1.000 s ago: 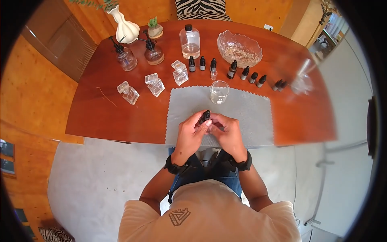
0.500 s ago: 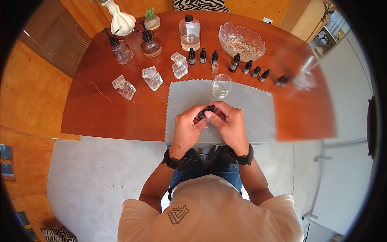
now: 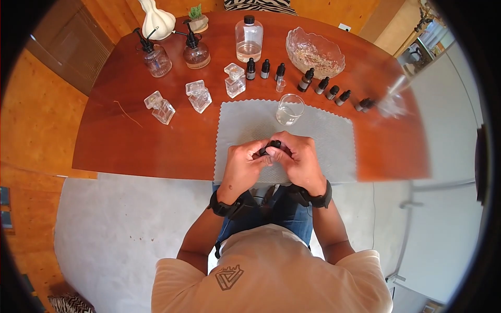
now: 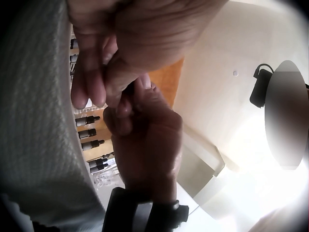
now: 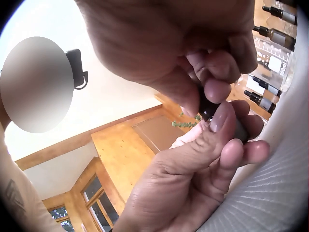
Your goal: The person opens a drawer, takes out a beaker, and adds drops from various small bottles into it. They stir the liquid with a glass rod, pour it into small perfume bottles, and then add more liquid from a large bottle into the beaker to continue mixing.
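Observation:
Both hands meet over the front of the grey mat (image 3: 334, 141), around a small dark dropper bottle (image 3: 275, 144). My left hand (image 3: 241, 164) grips its body, the fingers wrapped about it in the right wrist view. At the black cap (image 5: 208, 107), my right hand (image 3: 303, 159) pinches with thumb and fingers. Much of the bottle is hidden behind fingers, and I cannot tell whether the cap is loose. Just beyond the hands, a glass beaker (image 3: 289, 110) stands on the mat.
Several dropper bottles (image 3: 306, 81) line the table behind the mat, with a tiny glass cup (image 3: 281, 86) among them. To the left are square glass bottles (image 3: 199, 98) and pump bottles (image 3: 197, 55). Farther back stand a large capped bottle (image 3: 249, 41) and a glass bowl (image 3: 314, 55).
The dropper bottle has tilted to the right and sunk lower between the hands. My right fingers have closed over its cap, which stood up more plainly before.

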A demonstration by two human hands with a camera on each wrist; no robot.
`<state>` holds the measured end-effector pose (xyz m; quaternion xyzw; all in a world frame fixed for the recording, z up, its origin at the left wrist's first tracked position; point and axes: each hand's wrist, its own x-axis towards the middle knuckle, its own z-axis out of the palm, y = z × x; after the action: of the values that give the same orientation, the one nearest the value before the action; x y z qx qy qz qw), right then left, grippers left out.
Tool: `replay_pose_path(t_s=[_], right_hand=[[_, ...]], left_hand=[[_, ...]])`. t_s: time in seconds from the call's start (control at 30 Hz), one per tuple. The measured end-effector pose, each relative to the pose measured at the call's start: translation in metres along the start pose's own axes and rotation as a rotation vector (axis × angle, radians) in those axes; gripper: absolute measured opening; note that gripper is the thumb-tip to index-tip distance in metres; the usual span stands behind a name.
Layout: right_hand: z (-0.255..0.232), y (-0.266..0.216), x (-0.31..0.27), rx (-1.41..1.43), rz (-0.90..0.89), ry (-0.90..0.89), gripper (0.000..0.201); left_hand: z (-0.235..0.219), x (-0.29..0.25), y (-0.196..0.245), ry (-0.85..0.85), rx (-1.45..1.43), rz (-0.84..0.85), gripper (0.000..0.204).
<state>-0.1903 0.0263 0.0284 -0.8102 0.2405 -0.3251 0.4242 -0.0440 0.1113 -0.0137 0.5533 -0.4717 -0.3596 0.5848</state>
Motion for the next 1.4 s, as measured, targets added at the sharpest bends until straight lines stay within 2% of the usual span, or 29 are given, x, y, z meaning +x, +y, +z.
replay_pose_path(t_s=[0.1, 0.2, 0.3, 0.4, 0.5, 0.6, 0.7, 0.8, 0.9, 1.0, 1.1, 1.2, 1.3, 1.4], right_hand=[[-0.006, 0.0, 0.001, 0.008, -0.091, -0.051, 0.013], [-0.015, 0.003, 0.0, -0.015, -0.088, -0.162, 0.019], [-0.025, 0.003, 0.005, -0.032, -0.206, -0.228, 0.026], [-0.028, -0.01, 0.004, -0.054, -0.138, -0.24, 0.031], [-0.023, -0.029, 0.001, -0.117, 0.071, -0.188, 0.035], [-0.016, -0.018, -0.003, -0.138, 0.097, -0.162, 0.038], [-0.02, -0.012, 0.0, -0.174, -0.139, -0.163, 0.035], [-0.022, -0.017, 0.001, -0.163, -0.171, -0.157, 0.032], [-0.017, -0.032, 0.002, -0.13, -0.028, -0.037, 0.029], [-0.022, -0.022, 0.0, -0.221, 0.14, -0.149, 0.032], [-0.023, -0.025, -0.001, -0.158, 0.071, -0.149, 0.033], [-0.022, -0.018, 0.001, -0.132, -0.145, -0.125, 0.034], [-0.02, -0.018, 0.0, -0.038, -0.123, -0.084, 0.036], [-0.018, -0.035, 0.0, -0.057, 0.013, -0.048, 0.036]], left_hand=[[-0.007, 0.0, -0.002, -0.103, -0.017, -0.041, 0.025], [-0.014, 0.002, -0.002, -0.212, -0.059, -0.097, 0.023], [-0.015, 0.004, -0.001, -0.254, -0.087, -0.112, 0.025], [-0.011, 0.004, -0.002, -0.206, -0.099, -0.073, 0.029], [-0.006, 0.002, -0.004, -0.105, -0.06, 0.063, 0.031], [-0.007, 0.002, -0.005, -0.147, 0.0, 0.029, 0.032], [-0.009, 0.002, -0.002, -0.166, 0.012, 0.001, 0.032], [-0.008, 0.003, -0.001, -0.153, -0.061, -0.015, 0.032], [-0.005, 0.002, -0.001, -0.105, -0.057, -0.007, 0.031], [-0.006, 0.002, 0.002, -0.115, -0.022, -0.01, 0.031], [-0.007, 0.002, -0.001, -0.139, -0.044, -0.017, 0.032], [-0.006, 0.002, 0.003, -0.134, -0.053, -0.024, 0.031], [-0.006, 0.002, 0.0, -0.127, -0.067, -0.012, 0.031], [-0.006, -0.001, -0.001, -0.096, -0.017, -0.019, 0.032]])
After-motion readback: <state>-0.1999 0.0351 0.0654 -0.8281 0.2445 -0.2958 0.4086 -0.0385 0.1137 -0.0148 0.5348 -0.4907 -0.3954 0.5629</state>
